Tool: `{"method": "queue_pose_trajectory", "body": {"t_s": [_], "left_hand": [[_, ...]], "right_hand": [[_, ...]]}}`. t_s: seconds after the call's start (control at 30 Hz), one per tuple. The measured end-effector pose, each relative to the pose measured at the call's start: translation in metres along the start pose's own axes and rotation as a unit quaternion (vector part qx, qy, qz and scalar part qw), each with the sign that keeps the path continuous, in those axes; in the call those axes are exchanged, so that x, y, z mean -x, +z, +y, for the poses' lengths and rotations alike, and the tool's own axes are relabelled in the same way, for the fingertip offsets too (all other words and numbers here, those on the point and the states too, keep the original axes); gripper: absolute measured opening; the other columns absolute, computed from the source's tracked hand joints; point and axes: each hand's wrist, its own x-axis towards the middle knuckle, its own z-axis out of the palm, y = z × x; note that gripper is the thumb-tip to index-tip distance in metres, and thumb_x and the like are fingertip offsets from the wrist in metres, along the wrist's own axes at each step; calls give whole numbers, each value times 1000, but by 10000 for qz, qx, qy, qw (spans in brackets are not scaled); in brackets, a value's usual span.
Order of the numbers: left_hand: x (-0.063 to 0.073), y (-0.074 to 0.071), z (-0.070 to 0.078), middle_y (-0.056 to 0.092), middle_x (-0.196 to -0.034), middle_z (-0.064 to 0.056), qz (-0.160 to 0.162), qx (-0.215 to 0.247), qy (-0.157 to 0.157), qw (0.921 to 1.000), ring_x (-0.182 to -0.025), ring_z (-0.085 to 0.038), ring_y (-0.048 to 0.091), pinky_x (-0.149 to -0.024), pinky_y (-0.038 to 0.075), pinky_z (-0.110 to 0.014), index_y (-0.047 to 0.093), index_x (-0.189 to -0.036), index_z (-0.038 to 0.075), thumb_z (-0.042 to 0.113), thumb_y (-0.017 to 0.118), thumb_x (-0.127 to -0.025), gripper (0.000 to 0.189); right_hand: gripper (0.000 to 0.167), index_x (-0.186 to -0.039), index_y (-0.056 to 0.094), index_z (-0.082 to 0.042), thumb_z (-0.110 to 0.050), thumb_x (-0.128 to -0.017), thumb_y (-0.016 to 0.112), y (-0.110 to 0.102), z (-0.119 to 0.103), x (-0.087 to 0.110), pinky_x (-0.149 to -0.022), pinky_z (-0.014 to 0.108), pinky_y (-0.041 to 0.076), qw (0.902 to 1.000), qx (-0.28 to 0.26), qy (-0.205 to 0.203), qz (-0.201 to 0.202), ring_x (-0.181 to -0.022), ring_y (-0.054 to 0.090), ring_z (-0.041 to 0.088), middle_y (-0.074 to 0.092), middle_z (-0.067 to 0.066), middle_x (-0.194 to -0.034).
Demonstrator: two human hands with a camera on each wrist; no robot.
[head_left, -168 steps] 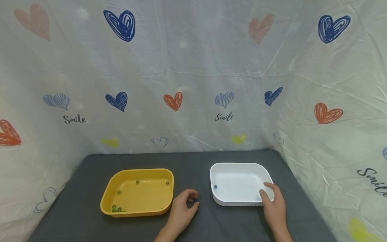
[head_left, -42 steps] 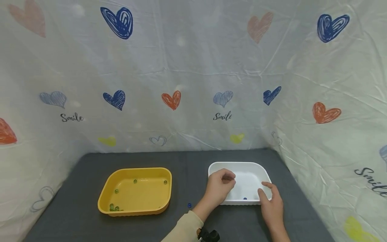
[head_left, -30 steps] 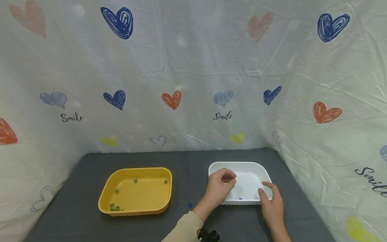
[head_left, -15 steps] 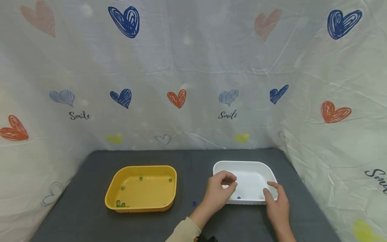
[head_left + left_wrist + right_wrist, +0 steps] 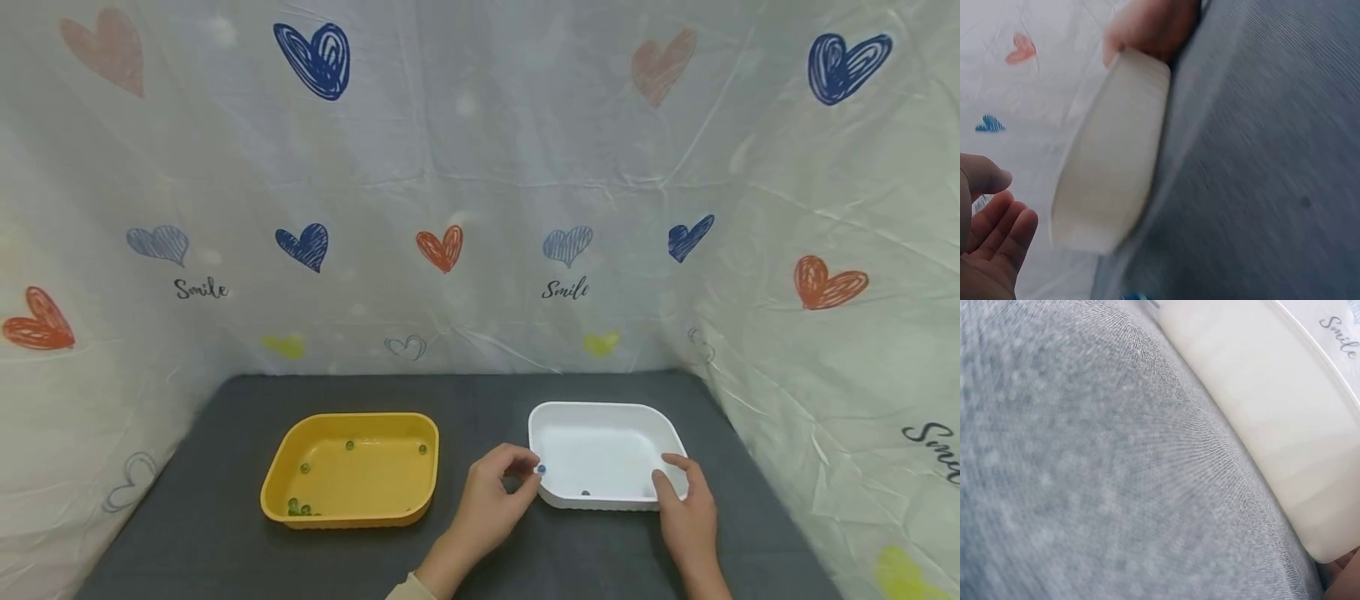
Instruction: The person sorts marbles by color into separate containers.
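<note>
My left hand (image 5: 491,496) is beside the left end of a white tray (image 5: 607,505), its fingertips right at the rim. Thumb and fingers stand apart with nothing between them, as the left wrist view also shows. Just past the fingertips, inside the tray, is a blue marble (image 5: 542,469). A second, darker marble (image 5: 585,493) lies by the tray's front wall. My right hand (image 5: 686,508) grips the tray's right front corner, thumb and index finger over the rim. At the bottom edge of the left wrist view shows a blue marble (image 5: 1135,297) on the dark cloth.
A yellow tray (image 5: 348,522) stands to the left, with several green marbles (image 5: 294,506) in it, most near its front left corner. Dark grey cloth (image 5: 480,400) covers the table. Behind and at the sides hangs a pale curtain (image 5: 487,167) printed with hearts.
My left hand has drawn back from over the white tray, to the left and nearer. The marble by the front wall has rolled slightly left. My right hand keeps its hold on the tray.
</note>
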Motion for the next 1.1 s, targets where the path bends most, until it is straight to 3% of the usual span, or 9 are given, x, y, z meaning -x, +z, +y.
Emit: {"method": "queue_pose_trajectory", "body": {"t_s": [0.27, 0.47, 0.67, 0.93, 1.1], "left_hand": [[21, -21, -21, 75, -106, 1, 15, -560, -326, 9979, -95, -7, 70, -85, 64, -38, 77, -111, 14, -1, 83, -95, 23], [28, -26, -33, 75, -107, -2, -20, -878, -385, 9954, -94, -8, 70, -84, 64, -37, 77, -111, 9, -4, 80, -95, 21], [33, -26, -42, 72, -104, 4, -119, -1100, -475, 9927, -93, -13, 71, -82, 63, -30, 77, -108, 9, -3, 83, -91, 22], [36, -28, -45, 72, -103, 1, -112, -1224, -410, 9916, -91, -13, 70, -79, 62, -31, 77, -106, 10, -5, 84, -89, 24], [39, -35, -45, 72, -106, 4, -326, -1066, -757, 9909, -95, -9, 69, -84, 62, -32, 77, -109, 13, -4, 74, -96, 21]], "right_hand": [[35, -139, 62, -1, -20, -109, 61, 0, 1, 1, -119, 71, 31, 10000, -40, 15, -33, -152, 39, 52, 52, 33, -156], [36, -139, 62, -1, -21, -109, 61, -1, 2, 1, -119, 71, 31, 10000, -24, 29, -32, -152, 39, 53, 51, 33, -156], [37, -140, 61, -1, -21, -110, 60, 0, 0, 0, -122, 72, 28, 9999, -93, 69, -87, -154, 36, 53, 49, 32, -159], [37, -141, 60, -1, -21, -110, 61, 0, -1, 0, -122, 74, 27, 9999, -64, 110, -113, -155, 35, 53, 48, 32, -160], [36, -140, 60, -1, -21, -110, 61, 0, 1, 0, -121, 73, 28, 9999, -37, 126, -112, -155, 35, 53, 48, 32, -160]]}}
